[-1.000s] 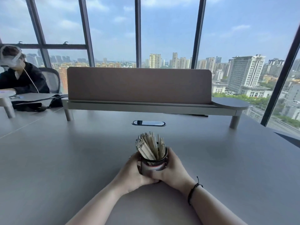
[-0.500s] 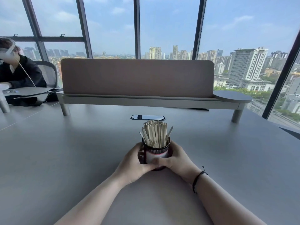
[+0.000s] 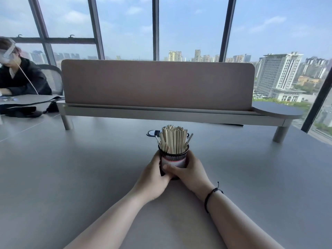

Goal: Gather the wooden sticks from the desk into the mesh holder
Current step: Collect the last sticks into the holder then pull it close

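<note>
Grey desk (image 3: 71, 177) by tall city-view windows (image 3: 125, 33); at centre frame left hand (image 3: 152, 178) and right hand (image 3: 190, 173) both grasp mesh holder (image 3: 173, 156) full of wooden sticks (image 3: 173, 139).

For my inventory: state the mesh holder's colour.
Black mesh holder with a white, red-edged band; head view.

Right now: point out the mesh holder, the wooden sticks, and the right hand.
mesh holder (image 3: 172, 156): head view, on its black mesh rim band.
wooden sticks (image 3: 174, 140): head view, middle of the upright bundle.
right hand (image 3: 191, 172): head view, back of the hand.
</note>
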`<state>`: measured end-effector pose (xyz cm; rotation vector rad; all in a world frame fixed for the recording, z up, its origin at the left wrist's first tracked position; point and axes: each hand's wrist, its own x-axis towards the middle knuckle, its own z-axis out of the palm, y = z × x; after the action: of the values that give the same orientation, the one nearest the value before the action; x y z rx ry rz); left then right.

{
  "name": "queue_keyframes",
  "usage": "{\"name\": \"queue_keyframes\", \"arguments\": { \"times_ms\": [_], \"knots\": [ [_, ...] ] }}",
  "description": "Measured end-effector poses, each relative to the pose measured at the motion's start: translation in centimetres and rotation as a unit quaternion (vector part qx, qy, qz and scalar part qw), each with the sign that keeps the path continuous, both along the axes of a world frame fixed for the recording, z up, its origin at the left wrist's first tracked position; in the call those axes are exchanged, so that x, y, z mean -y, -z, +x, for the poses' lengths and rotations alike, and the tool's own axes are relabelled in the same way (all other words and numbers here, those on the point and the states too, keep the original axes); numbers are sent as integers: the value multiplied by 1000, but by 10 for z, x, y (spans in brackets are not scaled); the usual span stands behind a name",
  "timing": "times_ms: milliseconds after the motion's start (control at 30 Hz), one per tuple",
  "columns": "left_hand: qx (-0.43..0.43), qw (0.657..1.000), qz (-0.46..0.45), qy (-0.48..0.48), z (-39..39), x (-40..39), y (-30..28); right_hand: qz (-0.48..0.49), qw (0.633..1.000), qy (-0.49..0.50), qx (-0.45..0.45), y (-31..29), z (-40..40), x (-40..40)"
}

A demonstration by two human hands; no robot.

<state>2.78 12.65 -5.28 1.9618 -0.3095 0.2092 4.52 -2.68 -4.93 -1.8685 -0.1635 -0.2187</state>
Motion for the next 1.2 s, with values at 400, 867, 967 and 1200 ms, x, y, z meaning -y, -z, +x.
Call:
{"name": "queue_keyframes", "arguments": {
  "times_ms": [400, 867, 967, 1200],
  "knots": [
    [-5, 993, 80, -86, 98, 3, 0, -7, 1000, 17, 25, -1, 107, -24],
    [-10, 980, 140, -139, 144, -1, 4, -58, 997, 1, 50, 3, 153, -27],
    [-11, 979, 141, -145, 149, 0, 3, -64, 997, 7, 48, 4, 160, -26],
    [-11, 980, 136, -144, 151, -1, 5, -67, 997, 12, 28, 6, 165, -24]
  ]
}}
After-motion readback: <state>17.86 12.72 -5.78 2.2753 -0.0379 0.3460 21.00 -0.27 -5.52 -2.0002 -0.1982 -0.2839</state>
